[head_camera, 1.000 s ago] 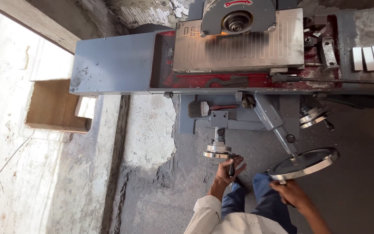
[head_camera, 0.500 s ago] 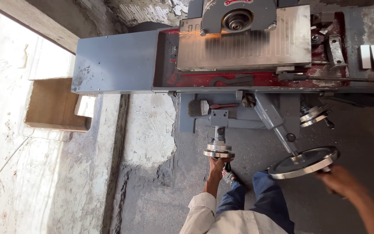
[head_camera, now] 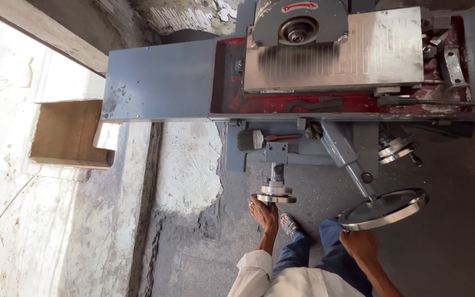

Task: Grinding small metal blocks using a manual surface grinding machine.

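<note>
Three metal handwheels (head_camera: 383, 208), two hands (head_camera: 264, 214), one paintbrush (head_camera: 250, 139), and one cardboard box (head_camera: 67, 135).

The right hand (head_camera: 361, 246) covers part of the large handwheel's (head_camera: 385, 208) near rim.

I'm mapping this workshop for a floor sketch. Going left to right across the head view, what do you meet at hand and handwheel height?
Cardboard box → left hand on the small handwheel → right hand at the large handwheel.
</note>
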